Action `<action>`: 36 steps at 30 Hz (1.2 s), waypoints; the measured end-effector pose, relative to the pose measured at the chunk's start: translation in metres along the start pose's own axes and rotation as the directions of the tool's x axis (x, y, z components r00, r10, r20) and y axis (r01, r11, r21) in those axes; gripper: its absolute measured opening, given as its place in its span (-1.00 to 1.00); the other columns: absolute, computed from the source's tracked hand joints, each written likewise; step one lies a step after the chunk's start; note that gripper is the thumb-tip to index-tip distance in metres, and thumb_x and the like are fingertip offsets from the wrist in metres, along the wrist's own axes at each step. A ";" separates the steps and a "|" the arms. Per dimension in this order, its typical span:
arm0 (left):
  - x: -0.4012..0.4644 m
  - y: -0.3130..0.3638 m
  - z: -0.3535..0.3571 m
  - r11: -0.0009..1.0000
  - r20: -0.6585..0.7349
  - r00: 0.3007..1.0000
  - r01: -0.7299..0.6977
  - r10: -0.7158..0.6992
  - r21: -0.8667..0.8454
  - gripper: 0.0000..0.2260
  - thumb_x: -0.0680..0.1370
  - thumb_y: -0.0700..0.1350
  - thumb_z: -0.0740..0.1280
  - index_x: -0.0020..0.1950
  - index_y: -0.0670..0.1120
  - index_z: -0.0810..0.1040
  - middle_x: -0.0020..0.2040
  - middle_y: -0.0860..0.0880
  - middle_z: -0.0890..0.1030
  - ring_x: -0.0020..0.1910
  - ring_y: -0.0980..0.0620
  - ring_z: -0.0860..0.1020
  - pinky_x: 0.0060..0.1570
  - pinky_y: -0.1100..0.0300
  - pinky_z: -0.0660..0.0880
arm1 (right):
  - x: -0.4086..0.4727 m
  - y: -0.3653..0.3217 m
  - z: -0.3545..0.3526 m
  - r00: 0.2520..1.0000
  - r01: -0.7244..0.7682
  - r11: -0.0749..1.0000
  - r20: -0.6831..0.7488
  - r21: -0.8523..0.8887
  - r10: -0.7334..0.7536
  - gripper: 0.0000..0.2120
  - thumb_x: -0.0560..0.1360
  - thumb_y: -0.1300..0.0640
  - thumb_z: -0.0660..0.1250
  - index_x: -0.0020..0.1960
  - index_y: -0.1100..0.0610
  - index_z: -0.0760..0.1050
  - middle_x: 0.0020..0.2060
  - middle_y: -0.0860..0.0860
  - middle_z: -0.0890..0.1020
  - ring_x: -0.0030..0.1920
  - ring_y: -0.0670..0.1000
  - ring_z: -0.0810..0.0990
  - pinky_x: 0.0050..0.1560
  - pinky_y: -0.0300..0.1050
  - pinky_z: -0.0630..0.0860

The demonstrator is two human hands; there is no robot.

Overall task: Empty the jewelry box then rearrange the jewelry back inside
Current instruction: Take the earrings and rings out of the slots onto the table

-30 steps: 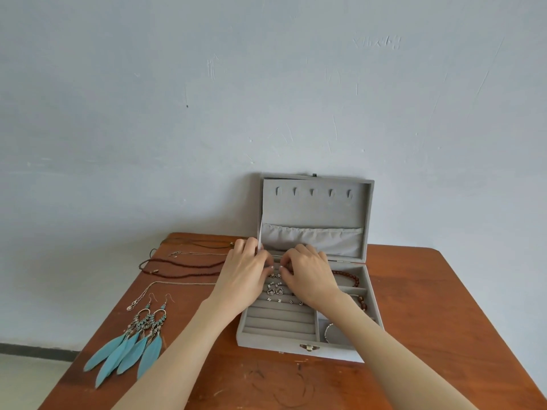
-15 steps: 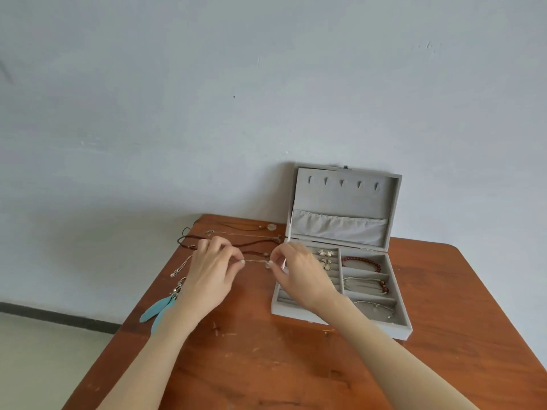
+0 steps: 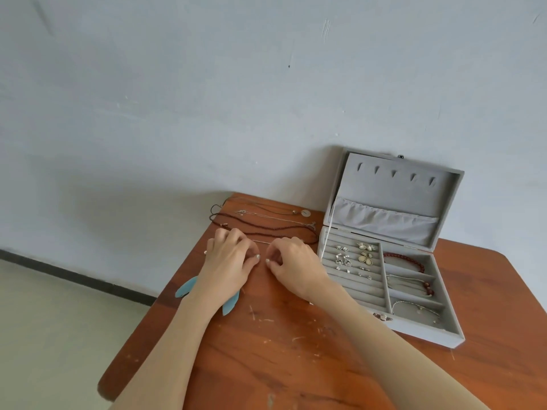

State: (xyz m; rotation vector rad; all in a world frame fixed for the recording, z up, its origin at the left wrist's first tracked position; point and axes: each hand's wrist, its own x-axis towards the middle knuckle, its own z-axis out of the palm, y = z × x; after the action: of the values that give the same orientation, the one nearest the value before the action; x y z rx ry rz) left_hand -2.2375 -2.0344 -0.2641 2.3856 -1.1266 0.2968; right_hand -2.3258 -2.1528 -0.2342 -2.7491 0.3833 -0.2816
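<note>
The grey jewelry box (image 3: 420,329) stands open at the table's right, its lid against the wall. Several small earrings (image 3: 356,258) sit in its ring rolls, and a red bead bracelet (image 3: 410,261) and other bracelets (image 3: 414,306) fill its right compartments. Left of the box, my left hand (image 3: 229,261) and right hand (image 3: 296,264) rest low on the table with fingers curled. A thin silver chain (image 3: 262,241) runs between them and each hand pinches an end. Its ends are hidden under my fingers.
Behind my hands lie a dark beaded necklace (image 3: 266,229), another silver chain (image 3: 275,221) and a cord with a round pendant (image 3: 303,213). Blue feather earrings (image 3: 185,288) poke out from under my left forearm. The wooden table (image 3: 266,350) ends close on the left.
My hands left the box's ring rolls, carried a thin chain left over the table, and have now lowered it to the tabletop. The view has swung left.
</note>
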 end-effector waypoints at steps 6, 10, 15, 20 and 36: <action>0.001 0.000 0.001 0.999 0.013 0.999 0.039 -0.039 0.007 -0.80 0.53 0.00 0.29 0.10 -0.02 0.57 0.09 0.02 0.48 0.17 -0.02 0.30 0.12 0.15 0.23 | 0.003 0.001 0.001 1.000 -0.029 0.999 0.009 0.041 0.028 -0.86 0.51 0.16 0.25 0.02 0.14 0.53 0.00 0.06 0.57 0.07 0.08 0.48 0.13 0.00 0.43; 0.000 0.001 0.001 1.000 0.006 1.000 0.025 -0.025 0.009 -0.80 0.51 -0.03 0.32 0.10 -0.03 0.59 0.06 0.01 0.50 0.15 -0.04 0.32 0.09 0.13 0.25 | 0.002 0.001 0.000 1.000 -0.029 0.999 0.011 0.034 0.028 -0.84 0.52 0.14 0.24 0.06 0.14 0.52 0.02 0.06 0.57 0.08 0.07 0.48 0.15 0.00 0.42; -0.005 0.002 0.000 1.000 -0.054 0.998 0.008 -0.008 0.014 -0.78 0.49 -0.07 0.37 0.12 -0.05 0.58 0.02 -0.03 0.53 0.08 -0.08 0.40 0.02 0.08 0.35 | -0.004 0.002 -0.002 0.999 -0.007 0.998 -0.033 0.064 0.009 -0.81 0.52 0.13 0.26 0.10 0.15 0.50 0.03 0.06 0.57 0.09 0.07 0.48 0.16 -0.01 0.41; -0.008 0.011 -0.004 0.992 -0.104 0.988 -0.104 0.110 0.066 -0.78 0.51 -0.09 0.30 0.13 -0.07 0.56 0.01 -0.01 0.56 0.01 -0.06 0.51 -0.06 0.06 0.46 | -0.024 0.016 -0.017 0.988 0.065 0.990 -0.148 0.124 -0.047 -0.81 0.51 0.18 0.27 0.10 0.17 0.52 0.00 0.07 0.58 0.05 0.06 0.49 0.10 -0.06 0.43; 0.058 0.134 0.041 0.910 0.081 0.908 -0.414 0.412 0.013 -0.82 0.54 -0.13 0.27 0.10 -0.06 0.60 0.01 0.00 0.57 0.06 -0.08 0.46 -0.02 0.04 0.26 | -0.052 0.136 -0.057 0.866 -0.352 0.929 -0.337 0.116 0.370 -0.76 0.52 0.20 0.25 0.14 0.15 0.56 0.01 0.13 0.57 0.13 0.16 0.42 0.13 -0.02 0.37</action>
State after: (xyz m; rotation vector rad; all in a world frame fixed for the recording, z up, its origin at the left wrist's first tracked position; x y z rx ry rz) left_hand -2.3047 -2.1670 -0.2327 2.1785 -1.6761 0.3658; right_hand -2.4194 -2.2773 -0.2393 -2.5022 0.9588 -0.6768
